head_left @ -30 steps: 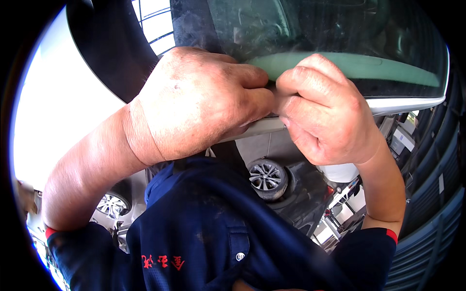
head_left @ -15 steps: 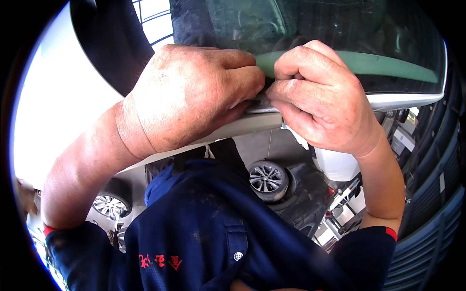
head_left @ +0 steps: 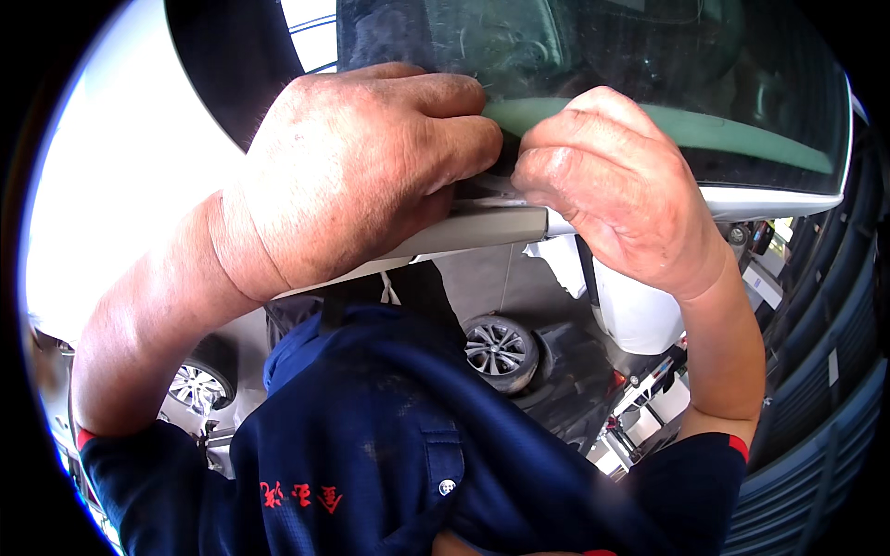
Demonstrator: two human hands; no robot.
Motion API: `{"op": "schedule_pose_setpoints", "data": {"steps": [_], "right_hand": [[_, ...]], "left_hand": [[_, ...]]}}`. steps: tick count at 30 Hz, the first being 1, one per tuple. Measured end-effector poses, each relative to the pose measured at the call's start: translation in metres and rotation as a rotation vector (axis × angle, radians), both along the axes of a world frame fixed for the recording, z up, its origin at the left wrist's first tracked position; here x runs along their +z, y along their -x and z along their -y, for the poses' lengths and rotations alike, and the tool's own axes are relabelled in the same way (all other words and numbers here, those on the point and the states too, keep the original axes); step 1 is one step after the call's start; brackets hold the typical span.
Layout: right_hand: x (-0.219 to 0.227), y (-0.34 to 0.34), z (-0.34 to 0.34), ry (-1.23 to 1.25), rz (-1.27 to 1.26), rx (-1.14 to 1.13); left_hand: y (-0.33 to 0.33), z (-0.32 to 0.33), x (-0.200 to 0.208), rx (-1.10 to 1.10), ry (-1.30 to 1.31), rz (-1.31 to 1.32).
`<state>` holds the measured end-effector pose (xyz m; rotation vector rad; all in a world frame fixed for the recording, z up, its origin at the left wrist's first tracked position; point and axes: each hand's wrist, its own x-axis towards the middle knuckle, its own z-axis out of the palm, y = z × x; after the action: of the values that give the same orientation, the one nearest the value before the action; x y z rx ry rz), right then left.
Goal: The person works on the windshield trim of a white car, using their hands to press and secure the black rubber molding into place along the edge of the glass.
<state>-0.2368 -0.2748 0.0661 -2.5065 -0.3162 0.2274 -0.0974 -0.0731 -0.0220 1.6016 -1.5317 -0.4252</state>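
Observation:
My left hand (head_left: 357, 171) is bent over the lower edge of a dark car window (head_left: 640, 56), its fingers curled and their tips hidden. Just to its right, my right hand (head_left: 616, 185) is closed in a pinch at the same edge. Whatever either hand grips is too small or too hidden to make out. Between the two hands, a short stretch of white edge panel (head_left: 496, 225) shows below the glass. A pale green band (head_left: 742, 139) runs along the bottom of the window to the right.
A large white car body panel (head_left: 111, 204) curves along the left. Down on the grey floor lies a wheel (head_left: 499, 352) beside a dark car part (head_left: 570, 380). Another wheel (head_left: 199, 382) is at lower left. Dark ribbed shutters (head_left: 825, 417) line the right side.
My right fingers have drawn more tightly together, and more of the white edge panel shows between the hands. Both hands stay at the window's lower edge. The whole view has shifted slightly.

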Motion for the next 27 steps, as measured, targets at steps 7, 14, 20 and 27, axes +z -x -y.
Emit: {"op": "schedule_pose_setpoints", "data": {"steps": [7, 14, 20, 27], "right_hand": [[-0.005, -0.009, 0.004, 0.041, -0.003, 0.096], [0.006, -0.009, -0.004, 0.177, -0.053, 0.198], [0.002, -0.013, -0.003, 0.184, -0.014, 0.254], [-0.002, -0.018, -0.003, 0.215, -0.032, 0.317]], "left_hand": [[-0.008, 0.002, -0.007, -0.026, 0.07, 0.096], [-0.007, 0.001, -0.01, -0.077, 0.087, 0.066], [-0.007, 0.001, -0.011, -0.058, 0.055, 0.045], [-0.003, 0.006, -0.015, -0.016, 0.005, -0.267]]}}
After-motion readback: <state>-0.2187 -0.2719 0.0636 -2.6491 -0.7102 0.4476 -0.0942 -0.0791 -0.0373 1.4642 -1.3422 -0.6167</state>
